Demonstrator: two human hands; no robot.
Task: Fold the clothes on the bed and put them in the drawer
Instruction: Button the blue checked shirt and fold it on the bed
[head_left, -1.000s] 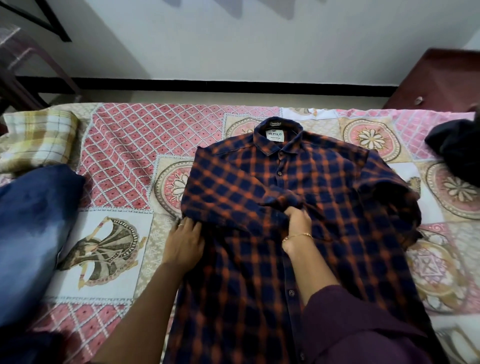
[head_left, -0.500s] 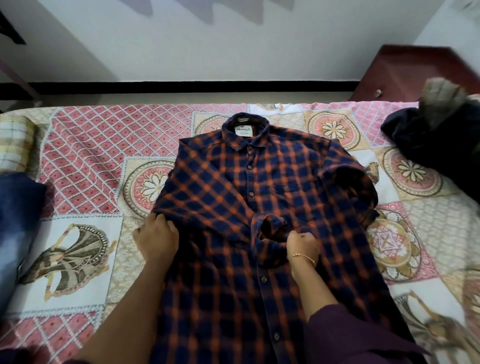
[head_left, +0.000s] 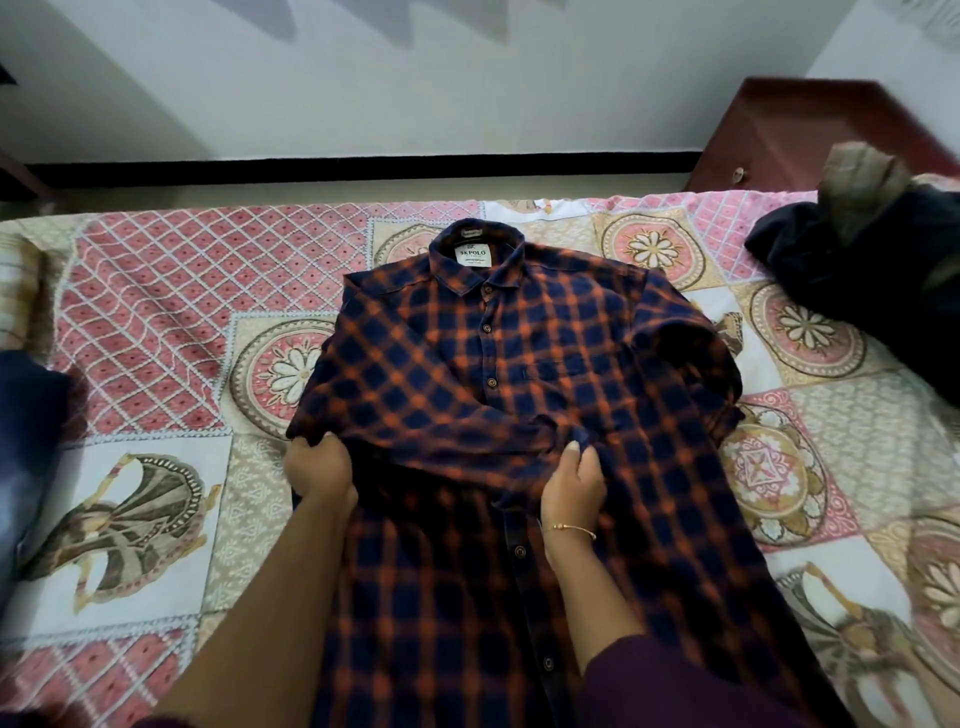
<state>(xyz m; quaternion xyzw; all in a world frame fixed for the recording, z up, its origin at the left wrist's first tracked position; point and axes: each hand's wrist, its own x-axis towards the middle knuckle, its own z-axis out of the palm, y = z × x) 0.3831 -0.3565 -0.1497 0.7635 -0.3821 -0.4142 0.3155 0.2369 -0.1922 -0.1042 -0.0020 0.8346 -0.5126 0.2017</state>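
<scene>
On the bedspread (head_left: 156, 322), plaid shirt (head_left: 519, 364), dark clothes (head_left: 857, 270) right, drawer unit (head_left: 810, 130) beyond

The white label (head_left: 471, 254) inside the collar of the checked shirt (head_left: 519, 374) reads "SKPOLO". The smaller lines under this word are too small to read.

Shirt (head_left: 519, 389) lies mid-bed (head_left: 156, 322) (collar far), clothes pile (head_left: 872, 270) right.

shirt (head_left: 519, 374): navy and orange check | bedsheet (head_left: 171, 322): pink lattice, beige floral medallions | garment (head_left: 872, 270): black | cabinet (head_left: 810, 130): dark red-brown | sleeve (head_left: 675, 686): maroon
</scene>
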